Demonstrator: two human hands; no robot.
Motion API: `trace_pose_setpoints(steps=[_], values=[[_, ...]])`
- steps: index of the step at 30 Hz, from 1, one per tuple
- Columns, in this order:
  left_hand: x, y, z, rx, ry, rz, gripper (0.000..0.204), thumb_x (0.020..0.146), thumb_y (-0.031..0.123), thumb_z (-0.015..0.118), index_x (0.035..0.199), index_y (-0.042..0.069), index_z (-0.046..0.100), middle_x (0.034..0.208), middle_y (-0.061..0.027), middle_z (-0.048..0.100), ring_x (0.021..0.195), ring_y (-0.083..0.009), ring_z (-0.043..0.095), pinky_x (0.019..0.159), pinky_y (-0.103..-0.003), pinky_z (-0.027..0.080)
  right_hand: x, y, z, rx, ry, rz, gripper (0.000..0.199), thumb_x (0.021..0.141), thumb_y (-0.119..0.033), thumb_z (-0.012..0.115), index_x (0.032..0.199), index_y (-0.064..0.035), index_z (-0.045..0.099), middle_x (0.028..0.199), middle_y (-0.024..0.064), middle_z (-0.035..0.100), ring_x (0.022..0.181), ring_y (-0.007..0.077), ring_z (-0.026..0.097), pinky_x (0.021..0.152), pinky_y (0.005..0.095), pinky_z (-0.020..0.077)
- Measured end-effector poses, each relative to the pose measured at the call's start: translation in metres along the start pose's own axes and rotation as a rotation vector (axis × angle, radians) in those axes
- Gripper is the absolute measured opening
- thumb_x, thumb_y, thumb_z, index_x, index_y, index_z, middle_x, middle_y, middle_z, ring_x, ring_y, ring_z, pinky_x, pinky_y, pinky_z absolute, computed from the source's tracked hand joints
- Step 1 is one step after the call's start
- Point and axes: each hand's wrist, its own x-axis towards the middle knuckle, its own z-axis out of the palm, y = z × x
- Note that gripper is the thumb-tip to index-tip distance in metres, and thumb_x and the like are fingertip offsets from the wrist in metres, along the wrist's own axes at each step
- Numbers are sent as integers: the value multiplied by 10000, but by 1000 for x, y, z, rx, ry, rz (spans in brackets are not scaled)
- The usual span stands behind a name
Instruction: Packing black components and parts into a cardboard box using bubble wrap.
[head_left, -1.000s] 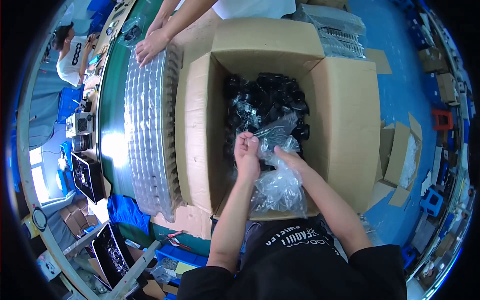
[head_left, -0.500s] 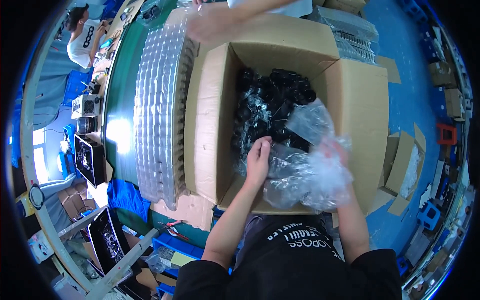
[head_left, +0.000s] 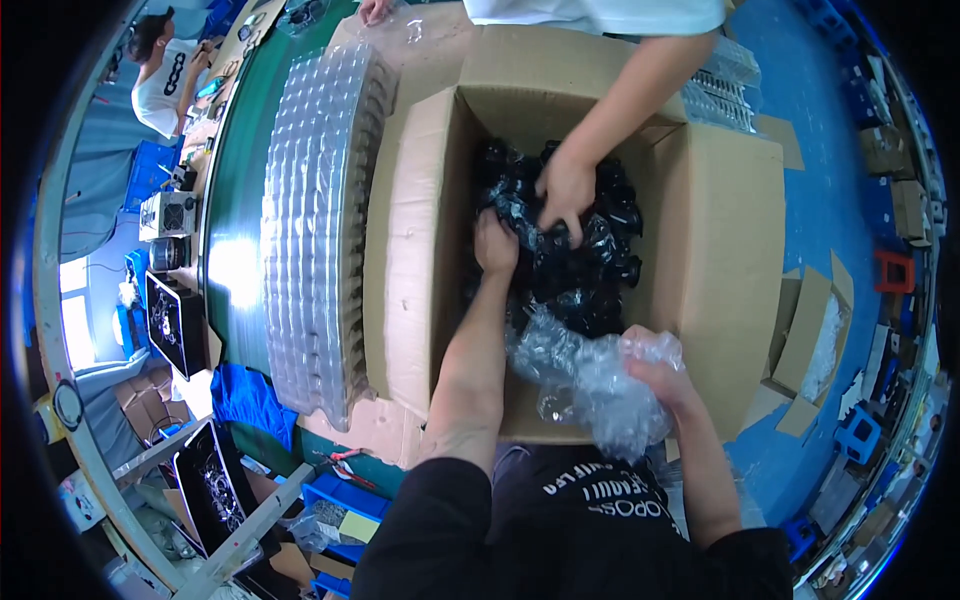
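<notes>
Inside the brown cardboard box (head_left: 735,230), my left hand (head_left: 495,245), grip unclear, is among black parts (head_left: 562,275); my right hand (head_left: 660,372) clutches clear plastic (head_left: 605,390).

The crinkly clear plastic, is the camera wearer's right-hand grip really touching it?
Touching. The head view shows the right-hand grip closed on the bunched clear plastic, which bulges out to its left and below it.

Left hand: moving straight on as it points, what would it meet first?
The left hand would probably meet the black parts just ahead in the cardboard box, though depth is unclear.
</notes>
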Motion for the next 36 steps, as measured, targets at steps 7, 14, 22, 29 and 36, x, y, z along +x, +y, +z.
trace_pose_setpoints(steps=[7,14,22,29,36], values=[[86,-7,21,218,-413,-424,228,804,171,517,912,-11,604,1008,-201,596,856,-373,598,742,-438,485,4,-6,16,-32,-168,-55,249,698,-40,537,932,-15,618,887,77,607,718,123,528,684,201,428],[52,20,-19,181,-371,-55,213,829,130,480,840,-10,642,994,-196,613,872,-344,599,758,-427,475,14,-28,32,-321,229,161,173,779,-150,531,796,-12,634,818,61,597,711,133,510,672,217,407],[-38,90,-128,-1613,-137,-712,227,927,229,477,803,50,543,830,-80,592,748,-185,564,727,-282,457,78,-1,19,-104,25,-20,320,857,-284,561,1040,-27,614,832,33,598,766,127,512,688,228,412],[-73,88,-116,-1631,-115,-771,237,957,224,421,805,71,519,732,-47,553,653,-119,531,621,-246,455,58,-3,50,-58,-22,31,363,878,-294,552,1099,-7,586,867,50,607,766,124,526,693,240,431],[-61,93,-113,-1416,-214,-494,264,954,267,441,767,86,487,656,-30,526,559,-121,495,535,-231,444,42,-18,52,-214,59,-62,291,878,-265,558,997,-5,614,814,40,610,689,110,531,650,229,440]])
